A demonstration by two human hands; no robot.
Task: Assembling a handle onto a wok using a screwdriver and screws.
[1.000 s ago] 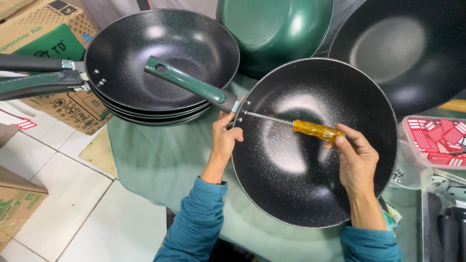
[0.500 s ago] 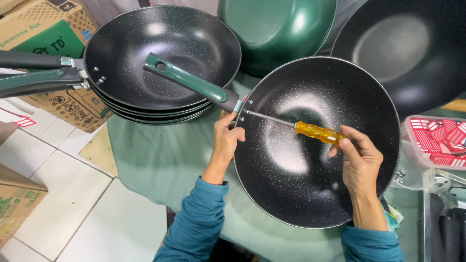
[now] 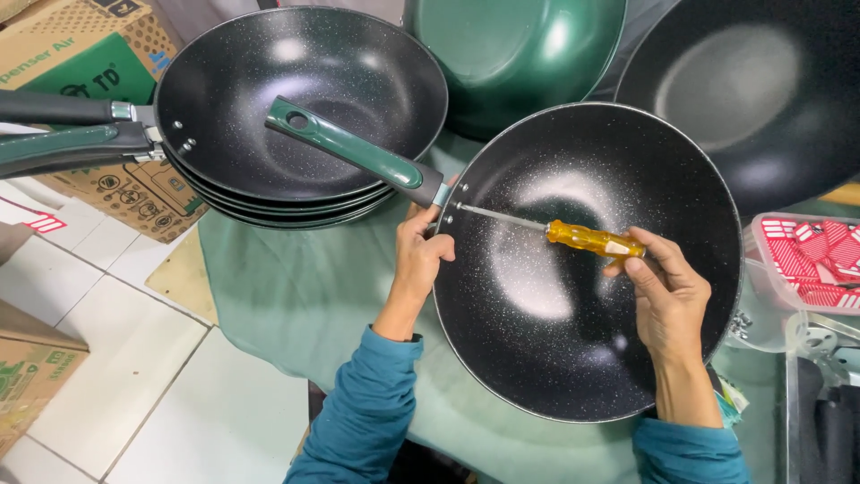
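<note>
A person is looking down at a black speckled wok (image 3: pixel 582 296) lying on a green-covered surface (image 3: pixel 296 296). The left hand (image 3: pixel 421 255) is gripping the wok's rim where the green handle (image 3: pixel 354 152) joins it, fingers curled tight around the joint, seemingly to keep pan and handle from turning. The right hand (image 3: pixel 667 291) is pinching the yellow grip of a screwdriver (image 3: pixel 560 231) between thumb and fingertips. The shaft is running across the inside of the wok, with its tip meeting the wall just beside the left fingers, where the handle's fastening would sit. Past the left fingers, the green handle is lying over a stack of black woks (image 3: pixel 296 116). Beyond the right fingers are a red-lidded box (image 3: pixel 806 260), a green pan (image 3: pixel 515 54) and another black pan (image 3: pixel 761 90).
</note>
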